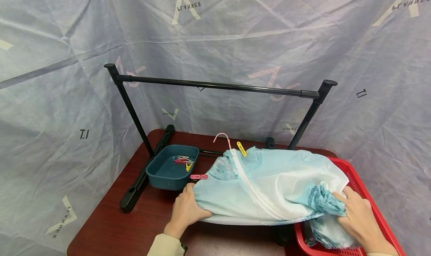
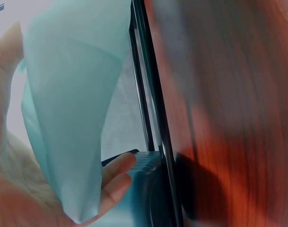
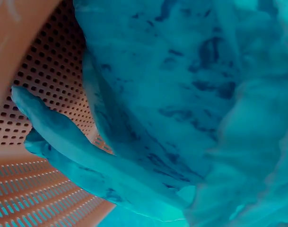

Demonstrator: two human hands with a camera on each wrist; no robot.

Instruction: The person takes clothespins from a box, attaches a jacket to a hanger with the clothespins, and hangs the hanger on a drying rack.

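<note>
A thin, light blue and white garment [image 1: 289,185] hangs on a pink hanger [image 1: 221,134], a white zip-like strip running down its front. My left hand [image 1: 187,207] grips the garment's left end, thumb near its lower edge and fingers partly hidden behind the cloth. In the left wrist view, pale cloth [image 2: 73,104] passes between thumb and fingers. On the right, my right hand [image 1: 360,215] holds a bunched blue ruffle [image 1: 323,200] over the red basket [image 1: 377,211]. A pink clothespin [image 1: 199,177] and a yellow clothespin [image 1: 241,149] stand at the garment's upper edge.
Behind the garment stands a black rack [image 1: 215,84] with a high crossbar. A blue basin [image 1: 172,182] holds several clothespins at the left, beside the rack's foot [image 1: 133,196]. More blue-patterned cloth [image 3: 148,94] lies in the basket. Everything sits on a dark red table [image 1: 111,226].
</note>
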